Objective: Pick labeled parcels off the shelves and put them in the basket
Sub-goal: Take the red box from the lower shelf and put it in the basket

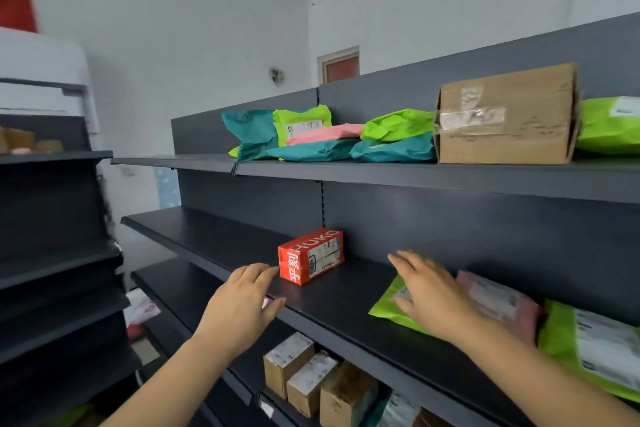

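Observation:
A small red labeled box (310,256) stands on the middle dark shelf (346,308). My left hand (242,302) is open just left of it, fingertips almost at its left end, holding nothing. My right hand (429,291) is open over a green mailer bag (388,308) on the same shelf, right of the red box; whether it touches the bag is unclear. A pink labeled bag (498,302) and another green labeled bag (595,347) lie further right. No basket is in view.
The top shelf (381,177) holds teal, green and pink bags (311,139) and a taped cardboard box (505,118). Small cardboard boxes (311,378) sit on the shelf below. Another dark shelf unit (52,253) stands at the left.

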### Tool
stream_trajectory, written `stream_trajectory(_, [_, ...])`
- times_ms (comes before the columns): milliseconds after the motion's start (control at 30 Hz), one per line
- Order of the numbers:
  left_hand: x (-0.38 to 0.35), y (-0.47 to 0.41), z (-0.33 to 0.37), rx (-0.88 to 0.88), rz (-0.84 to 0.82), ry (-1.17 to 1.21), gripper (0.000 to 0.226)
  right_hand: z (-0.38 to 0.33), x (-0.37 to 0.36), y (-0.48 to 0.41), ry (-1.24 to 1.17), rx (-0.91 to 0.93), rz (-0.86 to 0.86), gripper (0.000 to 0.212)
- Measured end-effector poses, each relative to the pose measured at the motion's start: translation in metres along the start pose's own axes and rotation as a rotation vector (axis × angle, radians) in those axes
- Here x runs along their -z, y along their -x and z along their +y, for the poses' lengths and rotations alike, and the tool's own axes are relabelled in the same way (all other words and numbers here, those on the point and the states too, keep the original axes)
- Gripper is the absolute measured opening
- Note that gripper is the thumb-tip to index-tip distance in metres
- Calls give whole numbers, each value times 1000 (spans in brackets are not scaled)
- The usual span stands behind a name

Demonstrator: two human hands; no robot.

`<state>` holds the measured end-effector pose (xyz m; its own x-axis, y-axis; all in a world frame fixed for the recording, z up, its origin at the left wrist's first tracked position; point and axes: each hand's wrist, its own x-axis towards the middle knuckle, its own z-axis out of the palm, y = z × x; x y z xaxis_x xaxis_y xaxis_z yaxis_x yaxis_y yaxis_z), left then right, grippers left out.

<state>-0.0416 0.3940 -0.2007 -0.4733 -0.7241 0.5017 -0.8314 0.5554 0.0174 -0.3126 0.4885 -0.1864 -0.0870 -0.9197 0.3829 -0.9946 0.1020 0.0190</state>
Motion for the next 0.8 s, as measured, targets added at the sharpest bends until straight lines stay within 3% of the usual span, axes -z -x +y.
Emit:
stream_trajectory(300, [-71,-95,-53,-7,-33,95,64,-6,-57,-82,10,-55,-74,70])
stream_trajectory(567, [-150,-186,-91,-80,-164,293,75,-37,-93,-142,80,-254,-147,71])
stream_trajectory(700, [-178,-215,-95,-39,-269,425,87,-55,-99,-161,68,-305,-167,69])
stream_trajectory(800, [-194,-224,-94,3,-299,458,83,-65,-102,-167,63,-333,-176,69])
